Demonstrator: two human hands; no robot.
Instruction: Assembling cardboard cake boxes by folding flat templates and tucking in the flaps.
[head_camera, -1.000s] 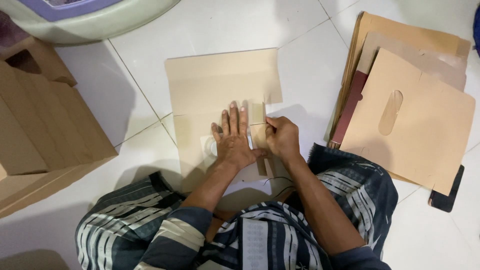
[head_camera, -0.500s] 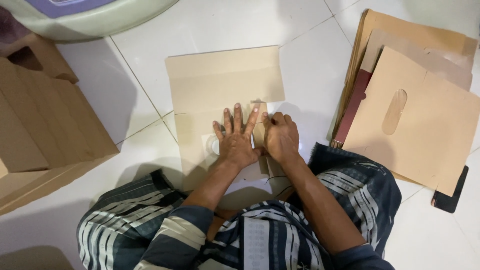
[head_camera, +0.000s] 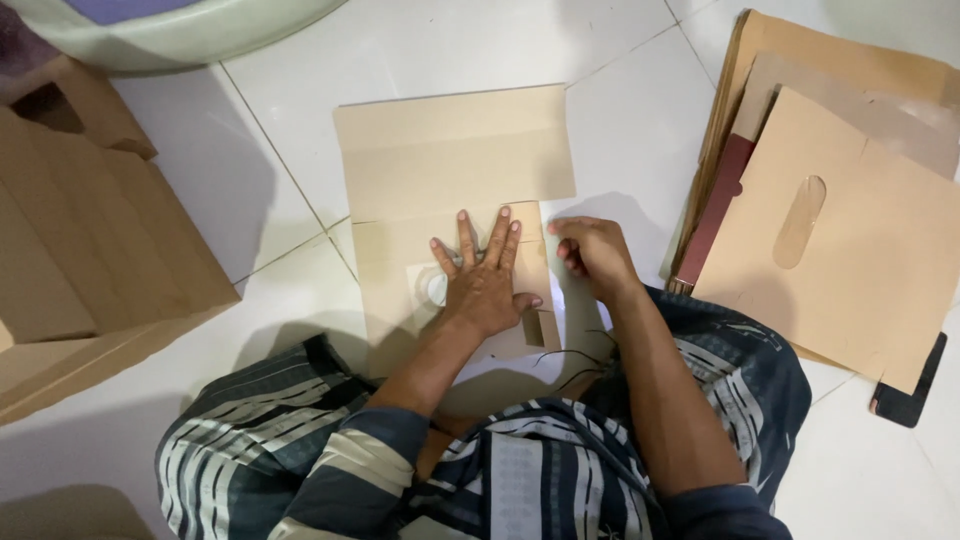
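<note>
A flat, creased piece of tan cardboard (head_camera: 450, 160) lies on the white tiled floor in front of me. My left hand (head_camera: 485, 280) presses flat on its near folded part, fingers spread, beside a rounded cut-out. My right hand (head_camera: 595, 255) rests at the cardboard's right edge with fingers curled, touching the floor; nothing shows in it. My knees in striped cloth frame the bottom of the view.
A stack of flat cardboard sheets (head_camera: 850, 230), one with an oval slot, lies to the right. A dark flat piece (head_camera: 910, 395) pokes out beneath it. Folded cardboard boxes (head_camera: 90, 240) stand at the left. A pale round basin (head_camera: 170, 30) is at the top left.
My right hand has moved off the cardboard's folded flap to the right edge. My left hand has stayed pressing on the fold, sliding slightly right.
</note>
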